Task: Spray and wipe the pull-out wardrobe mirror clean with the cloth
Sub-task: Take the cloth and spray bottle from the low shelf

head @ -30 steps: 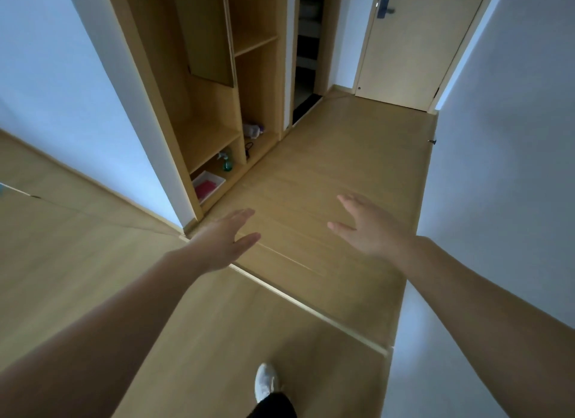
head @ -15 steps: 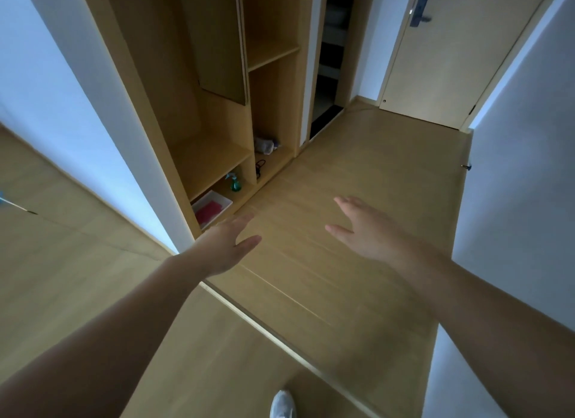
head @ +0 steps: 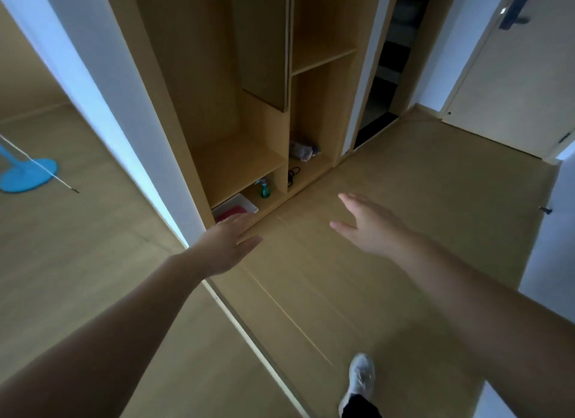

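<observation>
We hold both hands out over the floor, empty, fingers straight. The left hand [head: 224, 243] is near the wardrobe's [head: 186, 75] low corner, and the right hand [head: 370, 228] is well apart to its right. The green spray bottle [head: 265, 189] stands upright in the low left compartment. A white tray [head: 245, 201] sits just nearer and holds a pink thing [head: 231, 214], perhaps the cloth. A flat panel [head: 264, 44] hangs high beside the divider; we cannot tell whether it is the mirror. One shoe [head: 361, 377] shows nearest us.
</observation>
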`<state>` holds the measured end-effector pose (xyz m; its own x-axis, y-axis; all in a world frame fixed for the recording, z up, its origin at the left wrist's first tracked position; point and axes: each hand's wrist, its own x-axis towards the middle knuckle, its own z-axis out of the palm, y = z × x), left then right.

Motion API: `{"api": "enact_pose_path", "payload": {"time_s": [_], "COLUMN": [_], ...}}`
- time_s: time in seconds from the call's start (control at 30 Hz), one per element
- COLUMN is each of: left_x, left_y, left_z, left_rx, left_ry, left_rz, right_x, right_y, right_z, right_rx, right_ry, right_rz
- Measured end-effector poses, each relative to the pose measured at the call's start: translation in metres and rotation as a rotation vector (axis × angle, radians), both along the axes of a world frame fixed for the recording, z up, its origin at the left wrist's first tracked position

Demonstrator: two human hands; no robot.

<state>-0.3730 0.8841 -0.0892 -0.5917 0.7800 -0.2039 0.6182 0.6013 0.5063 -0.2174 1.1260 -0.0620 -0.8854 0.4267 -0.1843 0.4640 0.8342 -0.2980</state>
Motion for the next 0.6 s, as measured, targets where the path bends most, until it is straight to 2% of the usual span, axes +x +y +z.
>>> {"api": "enact_pose_path", "payload": {"time_s": [0.4, 0.6], "left_x": [-0.041, -0.052], "left_y": [0.13, 0.156], "left_z": [-0.005, -0.015], "left_rx": [-0.025, -0.051], "left_ry": [0.099, 0.046], "left_rz": [0.349, 0.44], "right_x": [-0.118, -0.172], "right_y": [0.171, 0.206], "right_z": [-0.005, -0.015], "right_rx": [-0.093, -0.112], "right_ry": [-0.036, -0.056], "right_rz": [0.276, 0.377]}}
